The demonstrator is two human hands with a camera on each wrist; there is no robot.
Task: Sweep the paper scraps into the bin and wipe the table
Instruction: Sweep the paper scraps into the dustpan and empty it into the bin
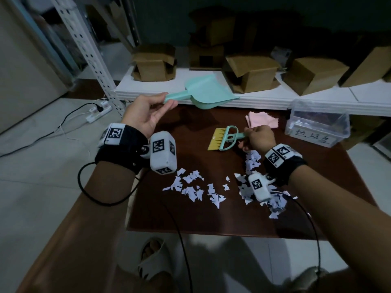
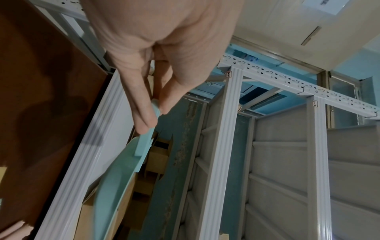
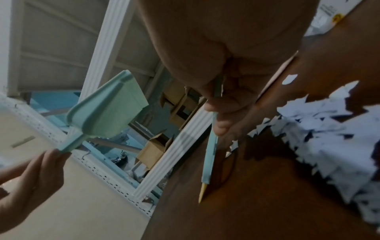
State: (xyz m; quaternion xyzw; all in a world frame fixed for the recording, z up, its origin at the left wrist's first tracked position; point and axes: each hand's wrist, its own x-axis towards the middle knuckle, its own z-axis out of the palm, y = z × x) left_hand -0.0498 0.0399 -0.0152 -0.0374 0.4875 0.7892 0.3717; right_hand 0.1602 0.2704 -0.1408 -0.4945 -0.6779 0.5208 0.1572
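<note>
White paper scraps [image 1: 203,188] lie scattered over the front half of the dark brown table [image 1: 211,218], with a thicker heap [image 3: 320,129] under my right wrist. My left hand [image 1: 160,104] pinches the handle end of a mint-green dustpan [image 1: 208,93] and holds it in the air above the table's far left corner; the pan also shows in the left wrist view [image 2: 121,186]. My right hand [image 1: 257,137] grips the handle of a mint brush with yellow bristles [image 1: 222,138], which sits low over the table middle. A folded pink cloth [image 1: 262,119] lies at the back.
A clear plastic bin with a handwritten label [image 1: 317,125] stands at the table's back right corner. Behind the table runs a white shelf [image 1: 211,81] with several cardboard boxes. A white perforated rack post [image 1: 93,56] and a power strip [image 1: 98,111] are at the left.
</note>
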